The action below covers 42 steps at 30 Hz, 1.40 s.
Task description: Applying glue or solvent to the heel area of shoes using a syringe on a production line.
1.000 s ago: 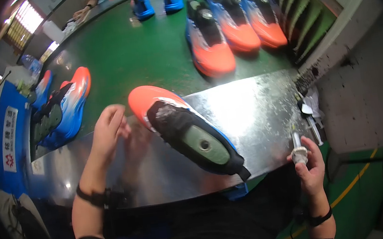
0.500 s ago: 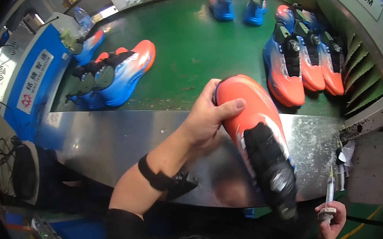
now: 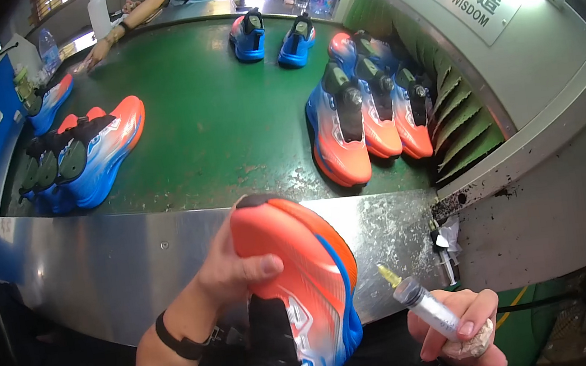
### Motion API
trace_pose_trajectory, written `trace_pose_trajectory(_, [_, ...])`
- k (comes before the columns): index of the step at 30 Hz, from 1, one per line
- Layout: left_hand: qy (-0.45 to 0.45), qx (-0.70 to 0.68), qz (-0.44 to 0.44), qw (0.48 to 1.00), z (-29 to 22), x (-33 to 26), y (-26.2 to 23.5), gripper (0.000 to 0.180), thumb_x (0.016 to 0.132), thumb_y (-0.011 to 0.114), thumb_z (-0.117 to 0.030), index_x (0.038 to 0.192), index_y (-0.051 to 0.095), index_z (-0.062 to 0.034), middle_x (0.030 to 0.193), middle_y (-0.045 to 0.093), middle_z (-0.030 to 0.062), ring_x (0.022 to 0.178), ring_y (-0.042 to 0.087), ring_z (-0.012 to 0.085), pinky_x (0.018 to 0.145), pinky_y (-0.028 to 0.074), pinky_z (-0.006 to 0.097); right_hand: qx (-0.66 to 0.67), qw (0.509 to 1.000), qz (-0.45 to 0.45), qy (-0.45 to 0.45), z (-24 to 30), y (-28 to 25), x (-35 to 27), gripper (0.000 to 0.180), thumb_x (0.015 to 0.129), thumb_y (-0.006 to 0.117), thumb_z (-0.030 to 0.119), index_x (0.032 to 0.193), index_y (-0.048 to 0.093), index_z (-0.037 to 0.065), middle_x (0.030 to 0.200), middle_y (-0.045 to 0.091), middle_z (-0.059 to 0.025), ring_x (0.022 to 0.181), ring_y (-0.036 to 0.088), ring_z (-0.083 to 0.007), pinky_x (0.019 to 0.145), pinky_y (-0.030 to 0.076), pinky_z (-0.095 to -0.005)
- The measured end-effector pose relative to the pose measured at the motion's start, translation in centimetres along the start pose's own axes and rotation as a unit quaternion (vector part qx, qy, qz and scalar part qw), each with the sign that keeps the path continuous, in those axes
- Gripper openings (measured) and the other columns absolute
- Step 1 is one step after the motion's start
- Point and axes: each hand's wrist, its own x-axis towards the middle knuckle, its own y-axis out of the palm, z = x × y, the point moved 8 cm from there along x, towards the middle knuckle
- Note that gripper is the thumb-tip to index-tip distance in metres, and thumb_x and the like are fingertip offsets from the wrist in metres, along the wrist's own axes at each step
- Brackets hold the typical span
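Observation:
My left hand (image 3: 230, 269) grips an orange, white and blue sneaker (image 3: 301, 254) round its toe end, thumb pressed on the upper. The shoe is tilted on its side, with its orange and blue sole edge facing right and its black collar toward me. In my right hand (image 3: 461, 326) is a clear syringe (image 3: 429, 308) with a yellowish needle tip, which points up and left toward the shoe without touching it. Whitish material covers the syringe's lower end by my fingers.
Similar sneakers stand on the green belt (image 3: 214, 127) in groups at left (image 3: 99, 158) and right (image 3: 338, 131), with two (image 3: 248, 38) at the back. A metal ledge (image 3: 127, 249) runs before me. Another syringe (image 3: 447, 263) hangs at the machine's corner. A co-worker's arm (image 3: 137, 16) reaches over the far belt.
The sneaker has turned so its side and sole edge show. My right hand has raised the syringe closer to it. The view has shifted rightward, and a co-worker's arm now reaches in.

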Motion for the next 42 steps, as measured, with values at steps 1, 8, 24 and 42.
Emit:
trace_pose_trajectory(1, [0.004,0.024,-0.013,1.000,0.0,-0.4,-0.3,0.070,0.064,0.083,-0.022,0.118,0.045,-0.0034,0.107,0.059,0.0095,0.101,0.058,0.0192,0.089,0.047,0.034,-0.002,1.000,0.010,0.016,-0.2,0.1,0.3,0.048,0.085,0.057,0.052,0.101,0.047,0.007,0.068,0.061,-0.0136,0.056,0.051,-0.0191,0.051,0.040,-0.0311])
trace_pose_trajectory(8, [0.052,0.162,0.038,0.985,-0.5,-1.9,0.2,0.078,0.056,0.089,-0.024,0.114,0.039,-0.0070,0.109,0.054,0.0137,0.103,0.055,0.0225,0.089,0.046,0.038,0.079,0.997,0.002,0.017,-1.7,2.7,4.0,0.047,0.091,0.045,0.055,0.101,0.050,0.009,0.072,0.062,-0.0084,0.073,0.048,-0.0166,0.076,0.035,-0.0356])
trace_pose_trajectory(24, [0.088,0.160,0.091,0.979,-1.9,-2.3,2.7,0.079,0.056,0.090,-0.022,0.113,0.038,-0.0053,0.107,0.055,0.0156,0.102,0.056,0.0230,0.087,0.048,0.038,0.030,0.996,-0.003,0.087,-1.4,3.0,4.6,0.047,0.090,0.051,0.051,0.098,0.055,0.005,0.071,0.064,-0.0132,0.071,0.047,-0.0186,0.071,0.037,-0.0369])
trace_pose_trajectory(42, [0.034,0.115,-0.025,0.992,-1.2,-1.6,0.8,0.084,0.053,0.089,-0.034,0.114,0.039,-0.0055,0.105,0.056,0.0106,0.100,0.057,0.0206,0.085,0.049,0.035,0.022,0.985,-0.067,0.160,-1.9,1.2,2.0,0.044,0.085,0.057,0.052,0.093,0.060,0.009,0.069,0.065,-0.0147,0.070,0.043,-0.0173,0.072,0.032,-0.0365])
